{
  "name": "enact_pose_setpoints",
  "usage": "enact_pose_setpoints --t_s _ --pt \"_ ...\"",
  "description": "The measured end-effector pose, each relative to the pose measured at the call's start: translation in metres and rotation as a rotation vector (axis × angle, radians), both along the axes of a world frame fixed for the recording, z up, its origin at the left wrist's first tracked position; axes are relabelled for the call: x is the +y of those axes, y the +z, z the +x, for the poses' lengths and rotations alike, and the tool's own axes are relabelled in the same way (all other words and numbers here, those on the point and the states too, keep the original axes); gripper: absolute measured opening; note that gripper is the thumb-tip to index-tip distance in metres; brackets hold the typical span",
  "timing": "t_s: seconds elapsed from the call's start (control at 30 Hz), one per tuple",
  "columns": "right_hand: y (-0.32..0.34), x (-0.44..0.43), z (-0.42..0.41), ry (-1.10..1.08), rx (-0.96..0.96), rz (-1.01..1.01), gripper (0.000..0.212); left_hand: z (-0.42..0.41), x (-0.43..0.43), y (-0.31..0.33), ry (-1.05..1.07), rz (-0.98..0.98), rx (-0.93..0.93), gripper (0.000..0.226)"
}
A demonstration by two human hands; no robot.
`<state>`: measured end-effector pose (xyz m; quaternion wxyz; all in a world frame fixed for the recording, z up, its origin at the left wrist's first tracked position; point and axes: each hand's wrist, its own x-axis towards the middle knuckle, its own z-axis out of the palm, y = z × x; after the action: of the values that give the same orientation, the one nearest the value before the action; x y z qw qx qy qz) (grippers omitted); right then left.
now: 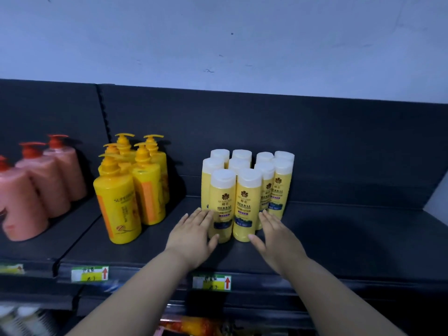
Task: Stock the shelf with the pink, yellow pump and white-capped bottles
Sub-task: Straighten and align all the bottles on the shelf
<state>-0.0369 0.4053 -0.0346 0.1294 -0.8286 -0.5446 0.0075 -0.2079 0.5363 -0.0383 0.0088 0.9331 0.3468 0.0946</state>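
Several yellow white-capped bottles (246,190) stand in a tight cluster at the middle of the dark shelf (339,238). My left hand (194,236) lies flat with straight fingers against the left front bottle. My right hand (274,236) is flat too, its fingers against the right side of the cluster. Several yellow pump bottles (131,187) stand grouped to the left. Three pink bottles with red pumps (41,185) stand in a row at the far left.
Price tags (90,273) (212,282) hang on the shelf's front edge. The dark back panel (266,132) rises behind the bottles. The shelf right of the cluster is bare. A lower shelf holds more goods (194,326).
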Motion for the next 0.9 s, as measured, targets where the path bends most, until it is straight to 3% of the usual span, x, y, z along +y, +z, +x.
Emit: enact_pose_setpoints --t_s 0.37,0.6,0.9 --pt "0.079 0.051 0.029 -0.077 -0.138 0.234 0.064 0.013 0.082 0.078 0.022 0.124 -0.144 0.065" --pt "0.125 0.098 0.043 -0.12 -0.124 0.204 0.064 0.055 0.122 0.11 -0.111 0.146 -0.155 0.061" --pt "0.131 0.153 0.049 -0.138 -0.035 0.132 0.066 0.09 0.153 0.113 -0.218 0.069 -0.066 0.056"
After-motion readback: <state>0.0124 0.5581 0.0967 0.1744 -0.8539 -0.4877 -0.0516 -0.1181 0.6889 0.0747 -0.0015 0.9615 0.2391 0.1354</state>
